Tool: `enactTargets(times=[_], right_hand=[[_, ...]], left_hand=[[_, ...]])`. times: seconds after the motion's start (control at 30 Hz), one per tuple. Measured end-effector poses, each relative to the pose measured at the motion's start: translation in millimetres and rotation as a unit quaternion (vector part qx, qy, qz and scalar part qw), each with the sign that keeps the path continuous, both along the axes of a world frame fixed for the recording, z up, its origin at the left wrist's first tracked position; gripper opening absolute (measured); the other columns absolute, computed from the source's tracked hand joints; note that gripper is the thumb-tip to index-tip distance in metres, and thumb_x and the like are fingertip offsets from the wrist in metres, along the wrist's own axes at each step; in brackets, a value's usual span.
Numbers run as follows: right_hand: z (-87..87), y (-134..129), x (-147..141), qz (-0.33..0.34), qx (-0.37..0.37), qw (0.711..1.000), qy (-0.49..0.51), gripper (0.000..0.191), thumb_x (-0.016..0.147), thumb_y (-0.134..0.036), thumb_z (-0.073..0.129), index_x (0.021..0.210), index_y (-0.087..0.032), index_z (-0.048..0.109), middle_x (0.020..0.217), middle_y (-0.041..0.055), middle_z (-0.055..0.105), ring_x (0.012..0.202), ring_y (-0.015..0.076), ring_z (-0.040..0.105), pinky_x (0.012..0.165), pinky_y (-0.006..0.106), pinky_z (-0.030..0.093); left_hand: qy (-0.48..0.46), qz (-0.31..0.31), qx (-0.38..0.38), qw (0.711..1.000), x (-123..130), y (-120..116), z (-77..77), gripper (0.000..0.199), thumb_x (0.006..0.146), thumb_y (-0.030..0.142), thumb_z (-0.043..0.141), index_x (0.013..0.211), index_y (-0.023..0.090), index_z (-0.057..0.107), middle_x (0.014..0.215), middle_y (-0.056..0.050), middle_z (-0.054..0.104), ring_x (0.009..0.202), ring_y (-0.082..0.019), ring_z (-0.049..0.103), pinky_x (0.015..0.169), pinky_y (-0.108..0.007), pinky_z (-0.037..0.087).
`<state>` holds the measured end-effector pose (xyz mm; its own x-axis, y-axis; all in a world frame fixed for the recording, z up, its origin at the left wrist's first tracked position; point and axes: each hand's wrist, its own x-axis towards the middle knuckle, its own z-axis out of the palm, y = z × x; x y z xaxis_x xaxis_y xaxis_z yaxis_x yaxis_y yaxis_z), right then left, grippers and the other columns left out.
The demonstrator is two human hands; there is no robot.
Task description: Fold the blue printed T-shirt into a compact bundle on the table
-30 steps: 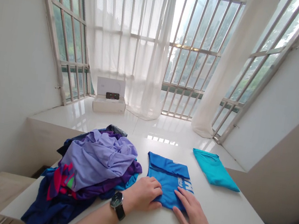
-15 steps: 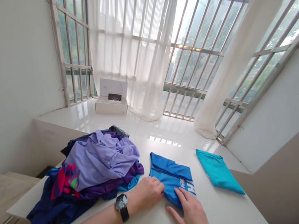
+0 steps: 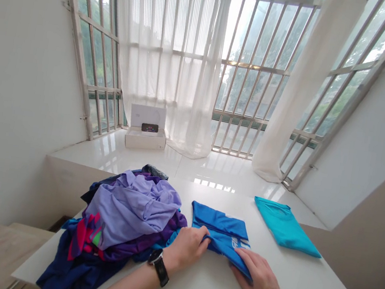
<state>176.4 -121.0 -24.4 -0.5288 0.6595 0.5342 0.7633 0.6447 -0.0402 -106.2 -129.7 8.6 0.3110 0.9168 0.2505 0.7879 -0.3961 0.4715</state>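
A blue shirt (image 3: pixel 220 222) with white lettering lies partly folded on the white table (image 3: pixel 200 286). My left hand (image 3: pixel 187 245), with a black-strapped watch on its wrist, pinches the left end of the shirt's near edge. At the other end of that edge, my right hand (image 3: pixel 255 275) grips the cloth, thumb beneath and fingers on top. Between both hands the near edge is raised and turned over toward the far fold, covering part of the lettering. A folded teal shirt (image 3: pixel 285 226) rests further right.
Left of my hands is a heap of crumpled clothes (image 3: pixel 132 208), lavender on top, partly hanging over the table edge. Behind the table, a white open box (image 3: pixel 145 140) with a dark-screened device (image 3: pixel 149 128) stands on the window sill (image 3: pixel 189 168). White curtains (image 3: pixel 196 116) hang before the barred window.
Both hands have lifted the blue shirt's near edge and turned it away from me. My right hand went from lying on the cloth to gripping it, slightly further right. The view shifted a little.
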Motion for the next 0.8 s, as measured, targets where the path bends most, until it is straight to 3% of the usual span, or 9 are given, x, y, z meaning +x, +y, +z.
enactTargets(times=[0.13,0.33,0.6,0.7,0.8], right_hand=[[-0.3,-0.7,-2.7,0.006,-0.011,0.999,0.042,0.039,0.09,-0.038,0.063,0.128,-0.027,0.062,0.118,0.0077,0.073,0.106,0.0239,0.071,0.088,0.035,0.061],[-18.8,3.4,13.5,0.006,-0.031,0.996,0.082,0.043,0.088,-0.024,0.057,0.131,-0.028,0.061,0.119,0.0058,0.074,0.105,0.0225,0.072,0.089,0.034,0.061],[-20.1,6.4,12.1,-0.023,-0.109,0.988,0.105,0.053,0.08,-0.014,0.049,0.129,-0.026,0.065,0.123,0.0075,0.073,0.109,0.0254,0.07,0.094,0.041,0.059],[-20.7,7.1,13.6,-0.034,-0.125,0.985,0.117,0.056,0.076,-0.013,0.048,0.127,-0.027,0.067,0.124,0.0069,0.073,0.111,0.0258,0.069,0.095,0.042,0.058],[-19.9,7.0,18.2,-0.033,-0.142,0.983,0.11,0.052,0.077,-0.015,0.051,0.125,-0.027,0.067,0.124,0.0063,0.073,0.112,0.0258,0.069,0.096,0.042,0.058]], left_hand=[[-0.043,0.015,-0.022,0.999,-2.0,3.6,0.8,0.018,0.099,0.033,0.05,0.105,0.024,0.064,0.089,-0.004,0.075,0.084,-0.024,0.072,0.072,-0.029,0.048],[-0.066,0.025,-0.034,0.997,-5.0,6.7,-0.1,0.019,0.099,0.031,0.049,0.103,0.023,0.066,0.089,-0.004,0.075,0.083,-0.022,0.071,0.072,-0.028,0.047],[-0.07,0.003,-0.04,0.997,-7.2,8.4,0.1,0.023,0.101,0.031,0.045,0.107,0.021,0.065,0.092,-0.005,0.074,0.085,-0.023,0.07,0.075,-0.029,0.049],[-0.071,-0.033,-0.047,0.996,-12.5,7.2,4.6,0.017,0.097,0.031,0.056,0.109,0.023,0.065,0.097,-0.003,0.074,0.091,-0.022,0.07,0.079,-0.028,0.049],[-0.081,-0.094,-0.062,0.99,-19.4,4.0,11.2,0.032,0.081,0.033,0.078,0.11,0.023,0.067,0.102,-0.002,0.074,0.095,-0.023,0.069,0.08,-0.027,0.049]])
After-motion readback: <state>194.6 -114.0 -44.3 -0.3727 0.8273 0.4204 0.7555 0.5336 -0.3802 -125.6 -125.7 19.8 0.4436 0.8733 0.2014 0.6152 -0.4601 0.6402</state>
